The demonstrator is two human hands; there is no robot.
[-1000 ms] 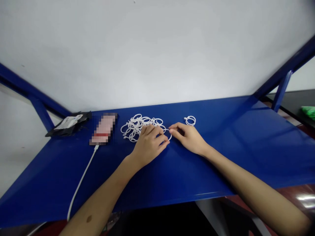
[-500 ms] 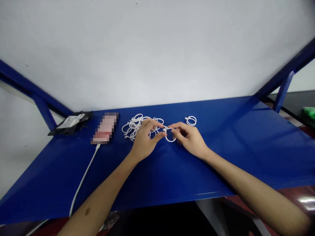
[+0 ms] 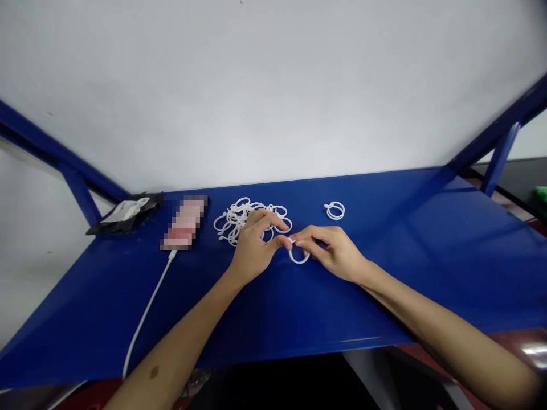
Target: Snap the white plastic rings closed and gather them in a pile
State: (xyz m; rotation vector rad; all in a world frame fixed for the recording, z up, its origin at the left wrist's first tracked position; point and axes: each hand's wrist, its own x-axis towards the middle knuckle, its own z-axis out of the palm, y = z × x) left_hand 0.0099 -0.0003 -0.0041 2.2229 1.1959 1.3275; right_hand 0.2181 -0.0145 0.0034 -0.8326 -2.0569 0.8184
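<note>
A white plastic ring (image 3: 299, 262) hangs over the blue table, pinched at its top by my right hand (image 3: 335, 250). My left hand (image 3: 256, 245) is beside it, its thumb at the ring's upper left edge and its index finger held apart from the thumb. Whether the ring's ends are joined is hidden by the fingertips. Behind my left hand lies a tangled pile of similar white rings (image 3: 233, 216), partly covered by that hand. Off to the right, beyond my right hand, a small set of white rings (image 3: 335, 210) lies flat on the table.
The blue tabletop (image 3: 384, 228) meets a white wall (image 3: 273, 102) at its back. On the left lie a blurred-out phone-like device (image 3: 186, 222) with a white cable (image 3: 147, 310) and a black package (image 3: 123, 215) with a white label. Blue frame bars (image 3: 499, 156) slant at both sides.
The ring and my right hand have come a little nearer to me. My left index finger has parted from the ring, while the thumb stays beside it.
</note>
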